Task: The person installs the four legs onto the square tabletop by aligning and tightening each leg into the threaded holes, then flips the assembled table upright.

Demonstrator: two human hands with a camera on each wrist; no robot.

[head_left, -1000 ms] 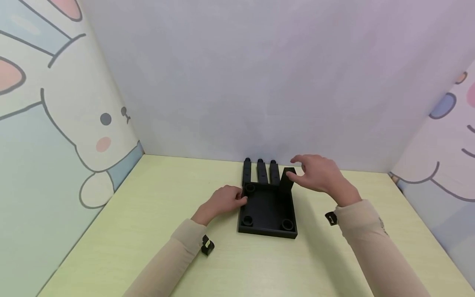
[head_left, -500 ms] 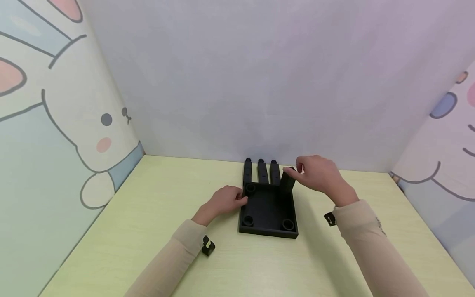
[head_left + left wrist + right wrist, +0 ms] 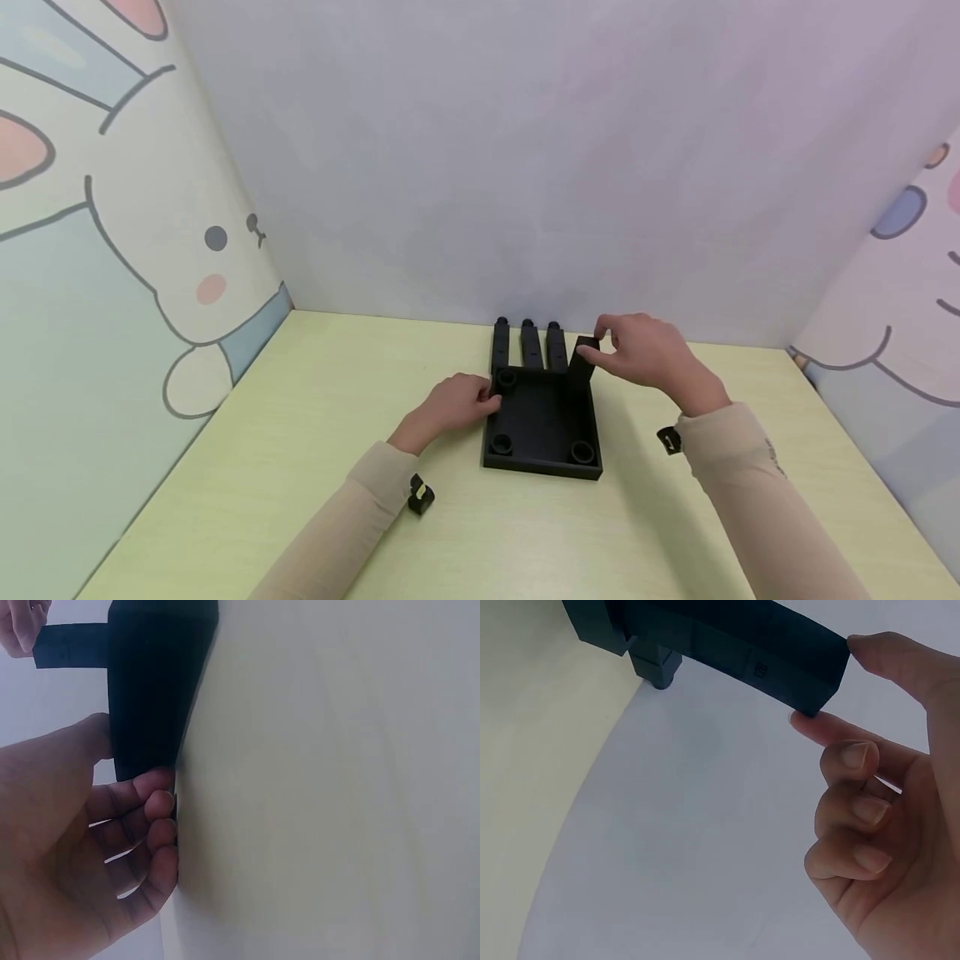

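A black tray-like tabletop panel (image 3: 542, 421) lies on the table with its rim upward and round sockets in three corners. From its far right corner a black square leg (image 3: 582, 363) rises, leaning slightly. My left hand (image 3: 454, 403) grips the panel's left wall; in the left wrist view the thumb is on one side and the curled fingers (image 3: 161, 832) on the other. With thumb and index fingertip, my right hand (image 3: 647, 352) pinches the leg's top end. The right wrist view shows its other fingers (image 3: 855, 810) curled and apart from the leg.
Three more black legs (image 3: 530, 346) lie side by side behind the panel, their knobbed ends toward the back wall (image 3: 480, 167). Side walls with cartoon animals (image 3: 172, 242) flank the pale yellow table (image 3: 352, 367).
My right thumb swung left across the leg's top and then back right, and the leg's top face turned. The index fingertip, apart a second ago, now touches the leg. My left hand stayed put.
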